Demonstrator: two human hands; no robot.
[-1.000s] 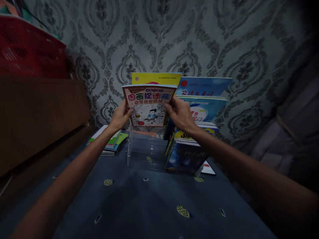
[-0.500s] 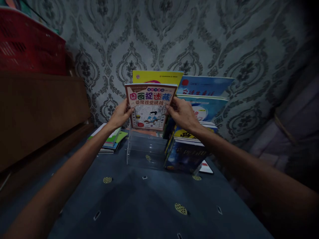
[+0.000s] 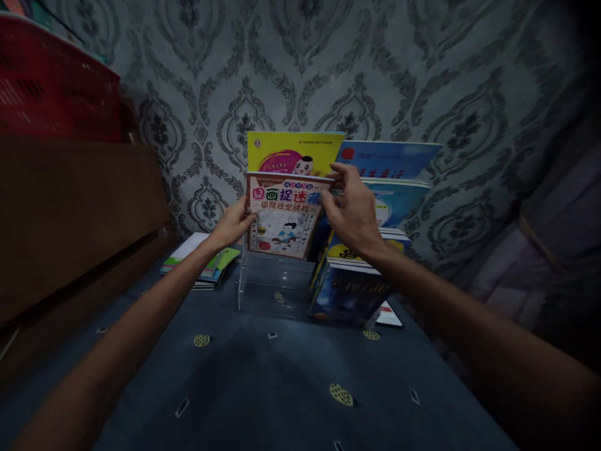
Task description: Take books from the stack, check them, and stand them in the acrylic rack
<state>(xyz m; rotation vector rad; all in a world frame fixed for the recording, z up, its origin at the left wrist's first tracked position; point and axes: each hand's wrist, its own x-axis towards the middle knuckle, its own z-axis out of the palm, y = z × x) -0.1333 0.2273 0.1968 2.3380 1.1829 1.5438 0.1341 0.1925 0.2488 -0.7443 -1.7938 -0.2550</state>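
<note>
Booklet [image 3: 284, 216] upright in rack [image 3: 275, 285], before another book [image 3: 293, 152]; stack [image 3: 201, 263] left, more books [image 3: 370, 250] right.

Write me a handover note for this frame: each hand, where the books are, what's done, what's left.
Left hand: grips the left edge of the pink puzzle book.
Right hand: fingers at the book's top right corner; whether they pinch it cannot be told.
Books: the puzzle book stands upright in the clear tiered stand, in front of the yellow book. The stand's right side holds blue books in rows. A flat stack of books lies on the blue cloth to the left.
Done: puzzle book set in a tier.
Left: letting go of it; the front left tier holds no book; the flat stack is unshelved.
</note>
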